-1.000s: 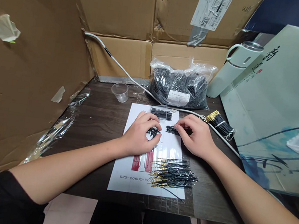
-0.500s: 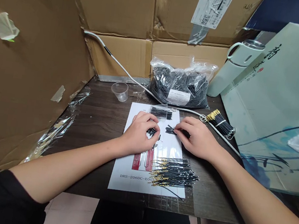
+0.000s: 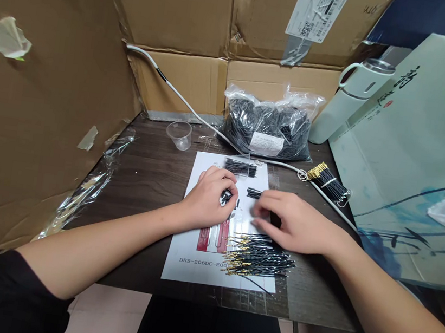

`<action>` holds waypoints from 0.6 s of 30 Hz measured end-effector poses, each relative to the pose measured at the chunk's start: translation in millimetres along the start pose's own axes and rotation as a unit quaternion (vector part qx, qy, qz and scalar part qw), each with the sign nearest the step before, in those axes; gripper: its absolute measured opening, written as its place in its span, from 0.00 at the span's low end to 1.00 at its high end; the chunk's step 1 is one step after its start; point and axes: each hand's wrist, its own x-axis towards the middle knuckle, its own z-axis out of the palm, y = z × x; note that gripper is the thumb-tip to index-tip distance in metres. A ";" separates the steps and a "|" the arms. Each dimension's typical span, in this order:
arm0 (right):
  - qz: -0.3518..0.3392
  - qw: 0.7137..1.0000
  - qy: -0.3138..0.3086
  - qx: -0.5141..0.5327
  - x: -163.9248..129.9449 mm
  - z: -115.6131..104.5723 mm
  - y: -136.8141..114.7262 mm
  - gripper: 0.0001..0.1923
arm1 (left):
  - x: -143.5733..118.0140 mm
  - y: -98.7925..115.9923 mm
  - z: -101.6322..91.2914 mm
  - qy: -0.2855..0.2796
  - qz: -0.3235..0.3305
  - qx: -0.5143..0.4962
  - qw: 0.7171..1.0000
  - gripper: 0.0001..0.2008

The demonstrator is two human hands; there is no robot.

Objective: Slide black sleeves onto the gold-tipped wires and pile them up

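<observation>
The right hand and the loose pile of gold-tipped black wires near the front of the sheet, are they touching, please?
Cannot tell. In the head view the right hand is blurred just above the pile of gold-tipped wires; its fingers overlap the pile's top edge, with neither contact nor gap plain.

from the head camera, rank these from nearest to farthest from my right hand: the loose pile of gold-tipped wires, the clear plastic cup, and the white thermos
1. Loose pile of gold-tipped wires: just below the right hand, at the near edge of the paper sheet.
2. Clear plastic cup: far left of the table.
3. White thermos: back right, beside the gift bag, slightly farther than the cup.
</observation>
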 end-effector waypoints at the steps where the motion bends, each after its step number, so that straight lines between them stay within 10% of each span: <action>1: -0.005 0.999 -0.032 0.017 -0.9 -0.6 -4.6 0.02 | 0.0 0.2 -0.2 0.001 0.002 -0.001 1.000 0.04; 18: 0.009 0.989 -0.106 -0.100 -6.9 3.8 -27.6 0.07 | -3.0 4.2 -4.2 -0.049 0.000 0.048 0.998 0.04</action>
